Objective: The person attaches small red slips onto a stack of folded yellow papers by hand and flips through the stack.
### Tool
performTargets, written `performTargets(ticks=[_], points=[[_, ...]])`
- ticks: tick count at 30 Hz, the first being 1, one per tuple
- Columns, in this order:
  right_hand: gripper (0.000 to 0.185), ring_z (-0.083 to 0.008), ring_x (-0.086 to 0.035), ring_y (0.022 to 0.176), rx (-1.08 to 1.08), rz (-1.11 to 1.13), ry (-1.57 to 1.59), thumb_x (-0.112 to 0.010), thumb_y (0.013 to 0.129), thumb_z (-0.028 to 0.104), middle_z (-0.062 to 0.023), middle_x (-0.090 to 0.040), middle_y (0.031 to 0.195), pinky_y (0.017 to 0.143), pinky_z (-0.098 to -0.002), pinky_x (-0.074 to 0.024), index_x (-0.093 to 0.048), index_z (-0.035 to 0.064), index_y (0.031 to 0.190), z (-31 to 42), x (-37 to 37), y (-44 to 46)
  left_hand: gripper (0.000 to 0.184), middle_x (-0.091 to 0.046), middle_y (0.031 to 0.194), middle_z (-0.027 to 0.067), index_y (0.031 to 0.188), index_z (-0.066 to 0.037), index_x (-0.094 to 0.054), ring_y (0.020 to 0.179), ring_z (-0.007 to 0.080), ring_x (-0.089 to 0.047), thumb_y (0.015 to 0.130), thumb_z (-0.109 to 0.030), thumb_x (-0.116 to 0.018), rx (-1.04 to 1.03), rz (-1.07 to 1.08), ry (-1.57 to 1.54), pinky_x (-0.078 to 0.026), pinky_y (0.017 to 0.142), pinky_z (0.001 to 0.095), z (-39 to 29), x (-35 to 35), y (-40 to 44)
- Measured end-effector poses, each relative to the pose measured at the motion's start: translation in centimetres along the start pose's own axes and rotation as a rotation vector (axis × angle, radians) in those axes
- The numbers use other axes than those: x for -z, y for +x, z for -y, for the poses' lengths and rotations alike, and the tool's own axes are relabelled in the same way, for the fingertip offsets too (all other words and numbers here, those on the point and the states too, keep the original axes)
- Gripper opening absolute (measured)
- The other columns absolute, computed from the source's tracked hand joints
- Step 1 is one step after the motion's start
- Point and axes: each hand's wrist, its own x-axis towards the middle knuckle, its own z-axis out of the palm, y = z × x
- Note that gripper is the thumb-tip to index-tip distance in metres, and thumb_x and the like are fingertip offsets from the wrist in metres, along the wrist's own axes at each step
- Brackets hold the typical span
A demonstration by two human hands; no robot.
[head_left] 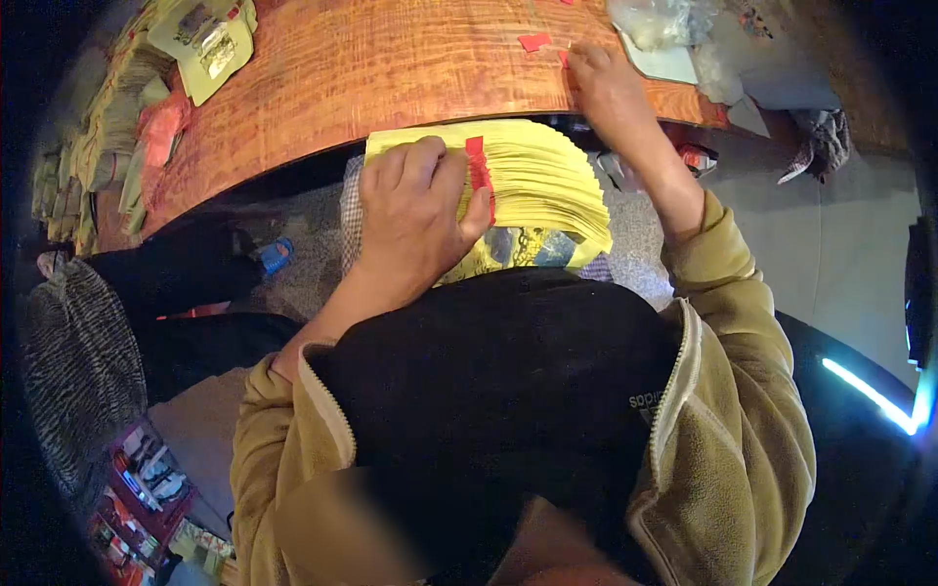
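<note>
A thick stack of yellow paper sheets (547,176) rests at my lap by the table edge, its right side fanned into many layers. Across the stack runs a red strip (477,161). My left hand (415,200) is closed on the stack's left part, fingers curled and thumb against the red strip. Over the table, my right hand (608,88) has its fingers bent together at a small red paper piece (564,60), which shows at the fingertips. Just left of it lies another red paper piece (534,42). Dark printing shows on the stack's near side.
The wooden table (391,59) curves across the front. Clear plastic bags (664,20) lie on a white pad (664,63) at right. Yellow cut-out sheets (210,49) and a red plastic bag (161,132) are at left. Another person's legs (186,278) are beside me.
</note>
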Motion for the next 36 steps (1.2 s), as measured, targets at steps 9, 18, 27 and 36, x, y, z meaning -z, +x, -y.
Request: performTargets(ticks=[9, 18, 27, 36], points=[[0.015, -0.0384, -0.063, 0.093, -0.149, -0.008, 0.062, -0.066, 0.084, 0.018, -0.0174, -0.066, 0.095, 0.081, -0.0485, -0.0526, -0.068, 0.0044, 0.092, -2.3, -1.5, 0.7, 0.038, -0.061, 0.108, 0.0075, 0.106, -0.009, -0.07, 0.104, 0.0287, -0.057, 0.075, -0.029, -0.077, 0.007, -0.053, -0.008, -0.043, 0.089, 0.0429, -0.1, 0.1, 0.1], [0.018, -0.0388, -0.067, 0.087, -0.341, 0.078, -0.088, -0.067, 0.086, 0.022, -0.0158, -0.07, 0.091, 0.078, -0.0472, -0.0542, -0.071, 0.0054, 0.091, -0.2, 1.3, 2.1, 0.024, -0.062, 0.091, 0.0009, 0.095, -0.014, -0.069, 0.092, 0.0219, -0.059, 0.077, -0.029, -0.073, -0.059, -0.092, -0.007, -0.04, 0.083, 0.0403, 0.0, -0.3, 0.3], [0.016, -0.0124, -0.057, 0.068, -0.315, 0.619, 0.968, -0.072, 0.087, 0.016, -0.0053, -0.062, 0.072, 0.066, -0.0294, -0.0475, -0.066, 0.0016, 0.088, 8.6, 4.6, 4.7, 0.022, -0.062, 0.093, 0.0001, 0.091, -0.014, -0.07, 0.095, 0.0197, -0.058, 0.08, -0.033, -0.07, -0.05, -0.038, 0.026, -0.039, 0.084, 0.0409, -0.1, 0.0, 0.7], [0.018, -0.0141, -0.059, 0.072, -0.335, 0.613, 0.965, -0.073, 0.085, 0.016, -0.0081, -0.063, 0.079, 0.067, -0.0302, -0.0486, -0.066, 0.0016, 0.093, 8.5, 3.9, 4.7, 0.027, -0.062, 0.094, -0.0002, 0.096, -0.013, -0.071, 0.094, 0.0196, -0.058, 0.08, -0.034, -0.069, -0.052, -0.03, 0.062, -0.039, 0.084, 0.0398, 0.1, -0.2, 0.6]])
